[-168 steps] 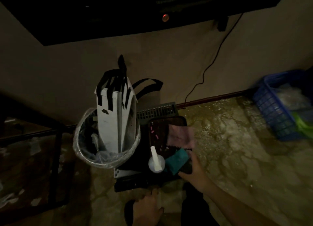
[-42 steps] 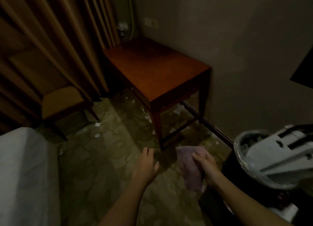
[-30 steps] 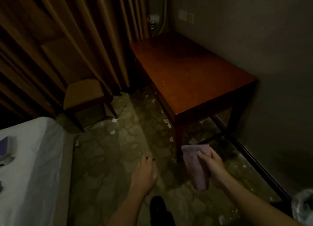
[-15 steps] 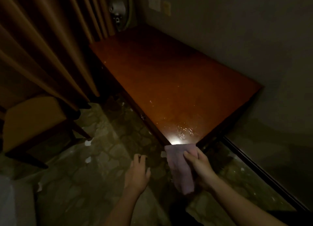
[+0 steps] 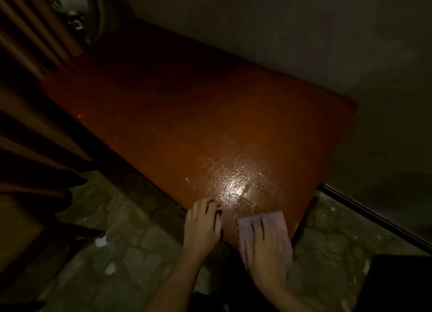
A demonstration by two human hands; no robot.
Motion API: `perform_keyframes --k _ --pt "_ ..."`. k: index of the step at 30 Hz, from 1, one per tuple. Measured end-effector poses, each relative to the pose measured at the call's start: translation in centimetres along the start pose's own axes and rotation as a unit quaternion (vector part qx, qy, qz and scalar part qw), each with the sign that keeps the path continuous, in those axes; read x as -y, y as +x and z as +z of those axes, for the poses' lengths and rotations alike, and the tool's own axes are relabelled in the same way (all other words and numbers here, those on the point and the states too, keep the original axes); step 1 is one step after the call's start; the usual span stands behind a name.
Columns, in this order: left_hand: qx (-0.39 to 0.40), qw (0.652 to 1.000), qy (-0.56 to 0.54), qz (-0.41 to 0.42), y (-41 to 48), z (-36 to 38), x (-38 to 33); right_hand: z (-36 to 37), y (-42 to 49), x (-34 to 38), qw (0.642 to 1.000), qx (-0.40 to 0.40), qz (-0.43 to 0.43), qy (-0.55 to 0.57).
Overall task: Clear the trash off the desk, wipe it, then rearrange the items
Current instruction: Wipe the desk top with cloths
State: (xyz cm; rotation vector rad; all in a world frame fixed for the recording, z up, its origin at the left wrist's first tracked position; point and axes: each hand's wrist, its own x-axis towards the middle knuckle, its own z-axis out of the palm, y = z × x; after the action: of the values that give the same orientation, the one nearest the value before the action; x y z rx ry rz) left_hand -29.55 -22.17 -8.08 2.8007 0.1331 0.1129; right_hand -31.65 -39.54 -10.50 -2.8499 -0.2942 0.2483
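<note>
A reddish-brown wooden desk (image 5: 191, 115) fills the middle of the head view, its top bare and shiny with droplets near the front corner. A pink cloth (image 5: 275, 220) lies on that near corner. My right hand (image 5: 266, 248) presses flat on the cloth with fingers spread. My left hand (image 5: 202, 225) rests on the desk's front edge just left of the cloth, fingers slightly bent, holding nothing.
Brown curtains (image 5: 30, 54) hang at the left beside the desk. A grey wall (image 5: 304, 31) runs behind it. Small white paper scraps (image 5: 101, 241) lie on the stone-patterned floor (image 5: 131, 253). A dark object (image 5: 402, 286) sits at the lower right.
I have stepped up to the desk. My right hand, which held the cloth hanging in the air, now presses it flat on the desk corner. My left hand has come to the desk edge.
</note>
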Motion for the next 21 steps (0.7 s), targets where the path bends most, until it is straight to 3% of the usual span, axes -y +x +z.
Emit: perform_keyframes --k 7,10,16,21 --pt "0.044 0.985 -0.003 0.166 6.4 1.4 1.7 0.5 0.0 1.1 0.999 0.027 0.030 -0.033" --pt "0.074 0.970 0.004 0.232 9.0 2.1 2.2 0.0 1.1 2.4 0.995 0.009 0.096 -0.017" --pt "0.077 0.950 -0.005 0.304 14.0 3.3 4.4 1.2 3.1 4.3 0.974 -0.060 0.217 -0.027" --pt "0.092 0.955 0.018 0.280 17.1 4.0 4.0 1.7 3.6 4.2 0.960 -0.128 0.236 -0.080"
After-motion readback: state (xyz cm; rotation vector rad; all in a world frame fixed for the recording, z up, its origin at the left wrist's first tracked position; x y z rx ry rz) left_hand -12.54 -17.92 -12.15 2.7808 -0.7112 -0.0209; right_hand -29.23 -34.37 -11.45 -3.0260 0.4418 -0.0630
